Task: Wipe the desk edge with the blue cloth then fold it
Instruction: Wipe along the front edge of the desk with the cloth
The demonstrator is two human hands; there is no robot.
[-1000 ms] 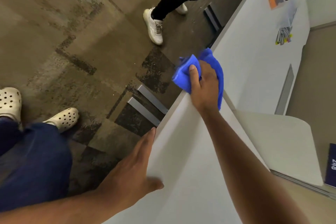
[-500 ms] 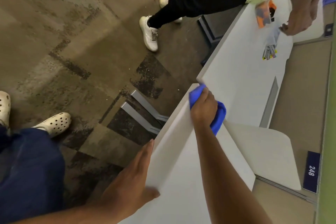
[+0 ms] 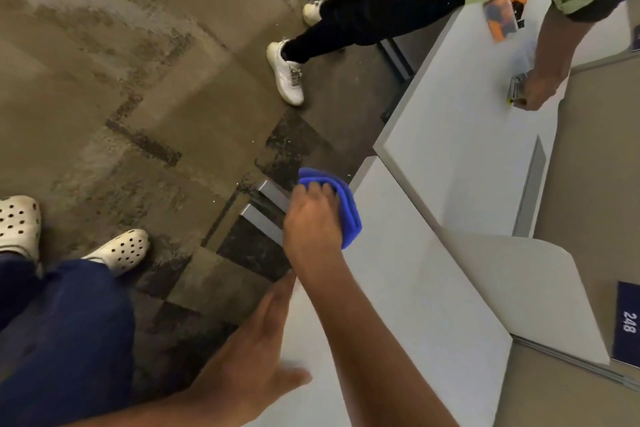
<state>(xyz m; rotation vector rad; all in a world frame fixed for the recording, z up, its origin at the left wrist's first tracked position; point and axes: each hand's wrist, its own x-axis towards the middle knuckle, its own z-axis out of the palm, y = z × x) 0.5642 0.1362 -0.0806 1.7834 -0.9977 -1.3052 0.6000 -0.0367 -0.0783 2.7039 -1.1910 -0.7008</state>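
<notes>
Left hand point(image 3: 249, 354) lies flat and released, fingers straight along the smooth white desk point(image 3: 398, 305) edge, while just beyond it the right hand point(image 3: 311, 218) presses one bunched, soft blue cloth point(image 3: 348, 208) over that same edge, above two grey metal bars point(image 3: 266, 211).

The blue cloth point(image 3: 348, 210) is bunched into soft layered folds (not neatly folded) and sits pressed against the front edge of the white surface point(image 3: 408, 288), draping over that edge, just short of the surface's far corner.
</notes>
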